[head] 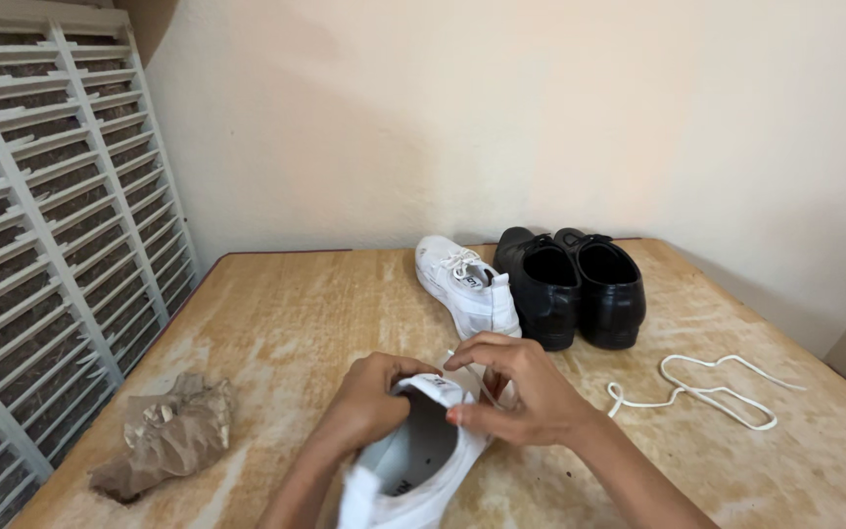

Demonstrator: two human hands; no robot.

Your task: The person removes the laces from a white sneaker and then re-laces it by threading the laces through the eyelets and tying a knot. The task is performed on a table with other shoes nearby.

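A person stands over a worn wooden tabletop (pixel 296 294) with a white sneaker (pixel 413 465) held at its near edge, toe pointing away. The left hand (pixel 369 402) wraps over the sneaker's left side near the tongue, its fingers curled and gripping the upper. The right hand (pixel 516 387) comes in from the other side, its fingers (pixel 467 413) pinched against the front of the sneaker's opening; whether they nip a lace or only the fabric cannot be told, since the hands cover that spot.

Taking the held sneaker as the landmark: just beyond it, toward the wall, lies a second white sneaker (pixel 467 284), laced and angled with its heel toward the person. Beyond and to the right of the held sneaker stands a pair of black leather shoes (pixel 572 284), side by side and touching the second sneaker's flank. To the right, well apart, a loose white shoelace (pixel 702 390) lies in loops on the wood. To the left, a crumpled brown paper bag (pixel 168 431) rests near the edge. Farther left, a white slatted shutter (pixel 51 225) leans against the wall.
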